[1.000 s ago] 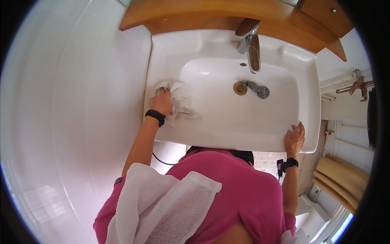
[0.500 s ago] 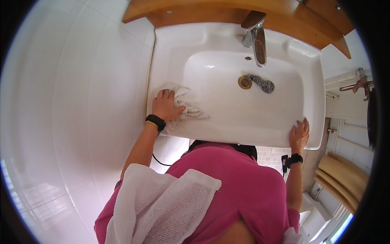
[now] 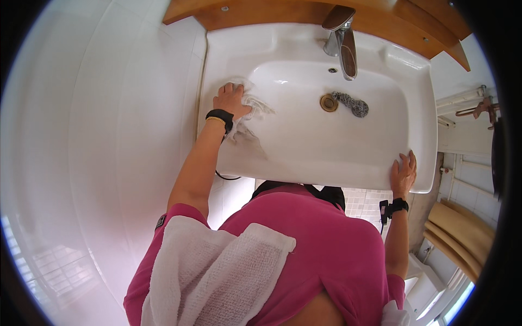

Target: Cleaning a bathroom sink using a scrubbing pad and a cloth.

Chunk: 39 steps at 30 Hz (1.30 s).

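Observation:
My left hand (image 3: pixel 229 100) presses a crumpled, damp-looking white cloth (image 3: pixel 260 106) against the left rim of a white washbasin (image 3: pixel 315 173). Its fingers curl over the cloth, and part of the cloth trails toward me below the wrist. My right hand (image 3: pixel 403 174) rests on the basin's front right edge, fingers stretched out and holding nothing. A grey, twisted mesh scrubber (image 3: pixel 356 106) lies in the bowl beside the brass-coloured drain (image 3: pixel 328 102).
A chrome faucet (image 3: pixel 347 54) rises at the back of the basin under a wooden shelf (image 3: pixel 261 13). White tiled wall (image 3: pixel 125 108) borders the left side. A white towel (image 3: pixel 234 271) hangs over my left shoulder. Pipes (image 3: pixel 462 113) and folded tan boards (image 3: pixel 459 233) stand at right.
My left hand has slid the cloth away from me along the basin's left rim, and my left arm reaches farther. The right hand stays on the front edge.

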Each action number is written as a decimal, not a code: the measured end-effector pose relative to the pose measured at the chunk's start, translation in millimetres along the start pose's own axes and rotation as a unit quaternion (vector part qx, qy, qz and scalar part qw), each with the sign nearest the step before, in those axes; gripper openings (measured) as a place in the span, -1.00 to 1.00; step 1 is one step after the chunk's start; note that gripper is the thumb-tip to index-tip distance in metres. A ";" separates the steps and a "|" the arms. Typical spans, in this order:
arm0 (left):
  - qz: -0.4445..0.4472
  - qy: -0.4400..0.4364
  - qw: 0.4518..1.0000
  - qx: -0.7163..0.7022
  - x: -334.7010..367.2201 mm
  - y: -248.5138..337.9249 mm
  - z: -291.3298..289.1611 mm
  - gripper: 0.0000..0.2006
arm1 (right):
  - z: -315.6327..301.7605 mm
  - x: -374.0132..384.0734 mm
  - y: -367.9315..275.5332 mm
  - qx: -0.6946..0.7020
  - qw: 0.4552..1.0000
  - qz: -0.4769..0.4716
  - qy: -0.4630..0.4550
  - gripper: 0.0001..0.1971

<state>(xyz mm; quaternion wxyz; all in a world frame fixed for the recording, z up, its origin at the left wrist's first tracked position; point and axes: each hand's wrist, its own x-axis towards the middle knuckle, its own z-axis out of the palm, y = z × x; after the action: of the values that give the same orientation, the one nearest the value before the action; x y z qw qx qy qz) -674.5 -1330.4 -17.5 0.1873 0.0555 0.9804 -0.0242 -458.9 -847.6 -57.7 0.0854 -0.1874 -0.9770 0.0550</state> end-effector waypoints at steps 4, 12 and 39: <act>0.007 0.000 1.000 -0.024 -2.3 2.2 1.5 -0.31 | -1.2 -0.5 -1.8 -0.002 1.000 0.022 -0.009 -0.71; 0.087 -0.008 0.996 -0.013 -17.8 -13.0 21.5 -0.30 | -0.8 1.8 2.3 0.005 1.000 0.014 -0.001 -0.71; 0.172 -0.007 0.983 -0.069 -24.6 -35.2 31.3 -0.41 | 1.6 -1.3 5.3 -0.006 1.000 -0.013 0.009 -0.70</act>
<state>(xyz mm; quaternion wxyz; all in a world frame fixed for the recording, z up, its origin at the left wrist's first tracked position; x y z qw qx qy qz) -644.6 -1370.0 -36.5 0.1994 0.2102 0.9541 0.0756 -456.2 -843.3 -60.2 0.0942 -0.1757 -0.9788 0.0462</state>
